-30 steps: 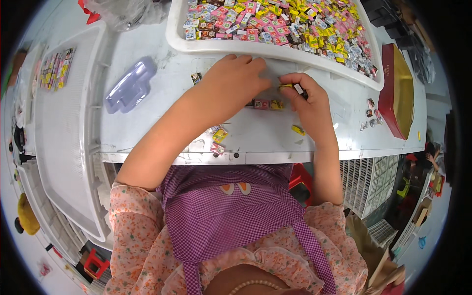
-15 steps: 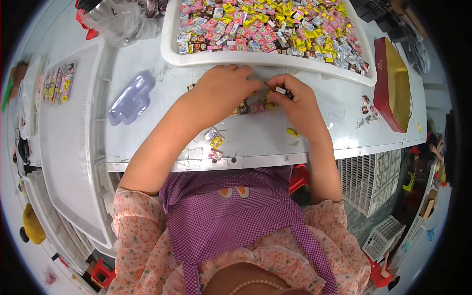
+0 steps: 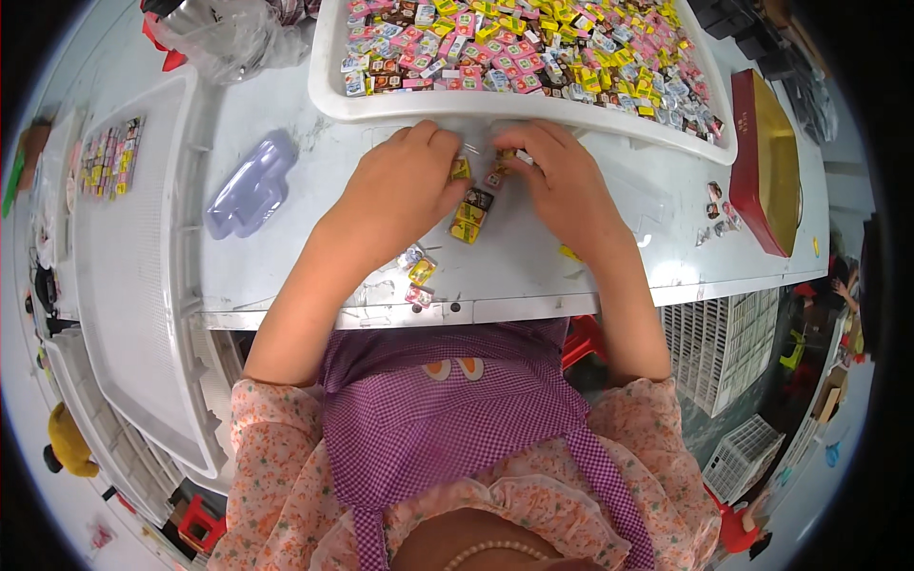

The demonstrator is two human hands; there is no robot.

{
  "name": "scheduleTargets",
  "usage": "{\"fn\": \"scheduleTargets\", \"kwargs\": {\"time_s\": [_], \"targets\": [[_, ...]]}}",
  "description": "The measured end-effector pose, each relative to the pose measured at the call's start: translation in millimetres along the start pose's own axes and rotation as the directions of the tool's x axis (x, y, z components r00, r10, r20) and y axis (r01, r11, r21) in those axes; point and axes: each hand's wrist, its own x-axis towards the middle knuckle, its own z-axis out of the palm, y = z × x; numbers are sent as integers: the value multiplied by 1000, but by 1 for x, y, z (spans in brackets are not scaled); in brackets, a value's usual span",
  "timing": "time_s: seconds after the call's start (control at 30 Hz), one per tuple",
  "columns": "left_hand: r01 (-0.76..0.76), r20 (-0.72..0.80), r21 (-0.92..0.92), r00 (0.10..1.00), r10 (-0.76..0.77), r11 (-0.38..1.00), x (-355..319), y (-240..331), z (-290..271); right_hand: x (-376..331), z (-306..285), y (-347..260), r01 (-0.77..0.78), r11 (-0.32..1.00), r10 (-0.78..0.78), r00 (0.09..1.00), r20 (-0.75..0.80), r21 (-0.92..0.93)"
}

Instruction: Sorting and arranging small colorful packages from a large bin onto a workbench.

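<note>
Both hands work close together at the far middle of the bench [image 3: 286, 276], just in front of the white tray [image 3: 328, 95] of wrapped sweets. Left hand [image 3: 405, 190] curls, fingertips pinching a small yellow sweet [image 3: 461, 169]; right hand [image 3: 562, 181] pinches small pieces [image 3: 497, 164] beside it. Between them, nearer the front edge, lies a short row of sweets [image 3: 470, 216]. Light fingertip grips and wrists resting on the bench likely suit best.

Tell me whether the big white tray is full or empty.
Full: the white tray is covered edge to edge with small wrapped candies.
</note>
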Motion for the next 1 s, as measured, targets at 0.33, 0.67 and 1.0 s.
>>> {"fn": "scheduleTargets", "kwargs": {"time_s": [0.33,0.67,1.0], "targets": [[179,-12,-172,983,-183,969,-4,5,3,-15,-12,-5,-100,956,137,983,119,-276],[248,-38,-24,968,-249,968,-11,19,5,-33,-11,-31,-113,957,170,965,199,-267],[97,-185,-72,977,-108,993,-24,12,11,-38,-16,-21,-141,982,145,989,22,-123]]}}
